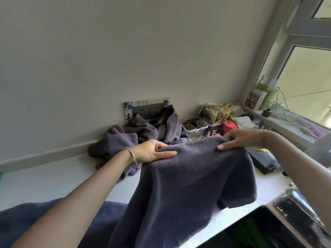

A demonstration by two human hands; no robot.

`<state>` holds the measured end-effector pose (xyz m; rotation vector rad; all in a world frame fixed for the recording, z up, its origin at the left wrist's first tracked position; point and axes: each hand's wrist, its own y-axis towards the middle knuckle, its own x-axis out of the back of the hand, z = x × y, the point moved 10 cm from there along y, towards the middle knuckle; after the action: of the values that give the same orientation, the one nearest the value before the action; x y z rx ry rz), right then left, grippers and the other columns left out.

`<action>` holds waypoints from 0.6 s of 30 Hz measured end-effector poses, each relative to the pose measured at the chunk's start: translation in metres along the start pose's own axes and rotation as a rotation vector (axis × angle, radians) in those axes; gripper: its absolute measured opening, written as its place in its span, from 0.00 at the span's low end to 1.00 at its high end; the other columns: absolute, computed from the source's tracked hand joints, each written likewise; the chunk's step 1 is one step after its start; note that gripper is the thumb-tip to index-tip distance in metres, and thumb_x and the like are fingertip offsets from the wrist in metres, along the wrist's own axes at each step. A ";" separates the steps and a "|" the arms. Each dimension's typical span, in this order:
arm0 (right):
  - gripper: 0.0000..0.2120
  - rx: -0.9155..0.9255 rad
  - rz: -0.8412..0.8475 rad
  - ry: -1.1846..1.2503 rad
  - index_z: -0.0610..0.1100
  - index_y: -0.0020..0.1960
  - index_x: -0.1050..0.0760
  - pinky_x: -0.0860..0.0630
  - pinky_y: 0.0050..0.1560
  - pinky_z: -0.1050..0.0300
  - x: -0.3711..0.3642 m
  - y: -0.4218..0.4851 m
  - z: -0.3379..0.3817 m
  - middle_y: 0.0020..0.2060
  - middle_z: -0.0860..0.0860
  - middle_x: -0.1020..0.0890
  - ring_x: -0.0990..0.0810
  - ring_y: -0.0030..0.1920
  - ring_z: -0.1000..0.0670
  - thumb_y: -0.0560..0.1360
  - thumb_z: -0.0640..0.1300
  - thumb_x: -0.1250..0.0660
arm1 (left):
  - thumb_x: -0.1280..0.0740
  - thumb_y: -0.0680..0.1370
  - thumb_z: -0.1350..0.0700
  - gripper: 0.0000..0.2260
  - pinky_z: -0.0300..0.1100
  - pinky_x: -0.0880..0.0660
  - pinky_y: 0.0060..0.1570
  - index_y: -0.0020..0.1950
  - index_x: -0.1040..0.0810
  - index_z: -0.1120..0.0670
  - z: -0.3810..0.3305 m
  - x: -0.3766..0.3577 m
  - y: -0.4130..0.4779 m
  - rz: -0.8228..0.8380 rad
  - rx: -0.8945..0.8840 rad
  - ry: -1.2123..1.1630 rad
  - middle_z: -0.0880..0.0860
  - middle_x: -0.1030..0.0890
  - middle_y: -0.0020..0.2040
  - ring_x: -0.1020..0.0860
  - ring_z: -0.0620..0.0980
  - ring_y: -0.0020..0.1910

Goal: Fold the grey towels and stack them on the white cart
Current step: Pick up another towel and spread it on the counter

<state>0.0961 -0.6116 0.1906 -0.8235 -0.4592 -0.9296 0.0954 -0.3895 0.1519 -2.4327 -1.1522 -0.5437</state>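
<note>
A grey towel (188,178) hangs in the air in front of me, held by its top edge and draping down toward the white counter (59,181). My left hand (152,151) pinches the towel's upper left corner, thumb on the near side. My right hand (241,138) grips the upper right corner. A heap of more grey towels (139,133) lies crumpled against the wall behind. Another grey towel (44,221) spreads flat at the lower left. No white cart is in view.
A white basket (195,129) with dark items, a red cup (230,126) and packets crowd the back right of the counter. A windowsill (286,120) with bottles and cables runs along the right. A steel sink (295,212) sits at the lower right.
</note>
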 end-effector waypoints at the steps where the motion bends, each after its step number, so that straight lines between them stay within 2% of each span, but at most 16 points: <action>1: 0.19 -0.019 0.056 -0.009 0.41 0.37 0.21 0.28 0.37 0.69 0.001 0.007 -0.009 0.31 0.54 0.18 0.22 0.34 0.58 0.67 0.58 0.29 | 0.30 0.68 0.35 0.21 0.46 0.26 0.54 0.46 0.17 0.51 0.002 -0.005 0.006 0.055 0.009 -0.007 0.48 0.18 0.42 0.23 0.44 0.43; 3: 0.30 -0.048 0.125 -0.032 0.34 0.45 0.21 0.25 0.44 0.63 0.012 0.020 -0.020 0.38 0.48 0.17 0.20 0.40 0.53 0.64 0.62 0.26 | 0.31 0.70 0.37 0.14 0.40 0.28 0.50 0.43 0.17 0.47 -0.001 -0.011 0.021 0.130 0.012 -0.055 0.46 0.19 0.41 0.23 0.42 0.42; 4: 0.32 -0.055 0.149 -0.025 0.33 0.47 0.21 0.24 0.46 0.60 0.019 0.029 -0.023 0.40 0.47 0.16 0.19 0.42 0.51 0.61 0.62 0.26 | 0.31 0.71 0.39 0.11 0.38 0.28 0.49 0.41 0.17 0.45 -0.003 -0.010 0.029 0.141 0.015 -0.088 0.45 0.19 0.40 0.24 0.42 0.42; 7: 0.24 -0.051 0.208 -0.013 0.41 0.46 0.18 0.23 0.50 0.59 0.030 0.058 -0.027 0.45 0.46 0.15 0.18 0.46 0.50 0.62 0.60 0.25 | 0.32 0.70 0.41 0.11 0.39 0.27 0.52 0.43 0.16 0.46 0.009 0.002 0.053 0.100 0.053 -0.104 0.48 0.18 0.44 0.22 0.44 0.44; 9: 0.17 -0.051 0.228 -0.070 0.48 0.44 0.16 0.24 0.52 0.60 0.032 0.088 -0.036 0.45 0.50 0.15 0.17 0.47 0.52 0.65 0.60 0.26 | 0.31 0.71 0.41 0.11 0.35 0.26 0.51 0.43 0.17 0.46 0.038 0.009 0.074 0.038 0.137 -0.075 0.47 0.16 0.43 0.21 0.41 0.43; 10: 0.12 -0.060 0.249 -0.085 0.51 0.42 0.17 0.25 0.50 0.64 0.026 0.102 -0.041 0.43 0.54 0.15 0.17 0.46 0.55 0.66 0.59 0.27 | 0.31 0.72 0.41 0.09 0.32 0.27 0.47 0.39 0.17 0.46 0.057 0.011 0.082 0.007 0.183 -0.046 0.44 0.17 0.39 0.22 0.38 0.40; 12: 0.08 -0.061 0.264 -0.118 0.53 0.41 0.17 0.28 0.44 0.71 0.011 0.140 -0.056 0.38 0.61 0.16 0.19 0.41 0.62 0.69 0.56 0.28 | 0.30 0.71 0.42 0.15 0.32 0.31 0.38 0.29 0.22 0.47 0.099 0.012 0.098 -0.059 0.276 0.053 0.40 0.25 0.27 0.28 0.37 0.30; 13: 0.09 -0.043 0.232 -0.158 0.51 0.42 0.18 0.30 0.42 0.70 0.006 0.163 -0.065 0.35 0.61 0.18 0.21 0.38 0.62 0.69 0.56 0.27 | 0.29 0.71 0.42 0.19 0.34 0.34 0.35 0.25 0.27 0.50 0.120 0.012 0.104 -0.094 0.317 0.108 0.41 0.31 0.24 0.32 0.38 0.27; 15: 0.11 0.024 0.127 -0.183 0.46 0.44 0.20 0.30 0.40 0.66 -0.003 0.207 -0.085 0.32 0.56 0.23 0.26 0.35 0.58 0.68 0.52 0.24 | 0.28 0.71 0.45 0.22 0.37 0.39 0.30 0.25 0.34 0.51 0.157 0.013 0.114 -0.188 0.363 0.240 0.44 0.36 0.22 0.36 0.42 0.26; 16: 0.11 0.057 0.068 -0.149 0.44 0.45 0.21 0.28 0.38 0.64 -0.007 0.226 -0.095 0.32 0.55 0.24 0.27 0.34 0.58 0.67 0.48 0.24 | 0.27 0.71 0.46 0.21 0.39 0.39 0.30 0.27 0.35 0.51 0.175 0.013 0.121 -0.247 0.377 0.290 0.45 0.36 0.23 0.35 0.44 0.27; 18: 0.12 0.078 -0.075 -0.040 0.40 0.49 0.22 0.26 0.39 0.59 -0.010 0.248 -0.115 0.36 0.52 0.22 0.25 0.33 0.59 0.68 0.40 0.24 | 0.26 0.71 0.49 0.13 0.42 0.31 0.35 0.34 0.29 0.50 0.200 0.012 0.123 -0.359 0.409 0.317 0.46 0.30 0.27 0.27 0.50 0.34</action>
<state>0.3004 -0.6137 0.0089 -0.7597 -0.5611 -0.9594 0.2347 -0.3533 -0.0341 -1.7361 -1.4047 -0.6904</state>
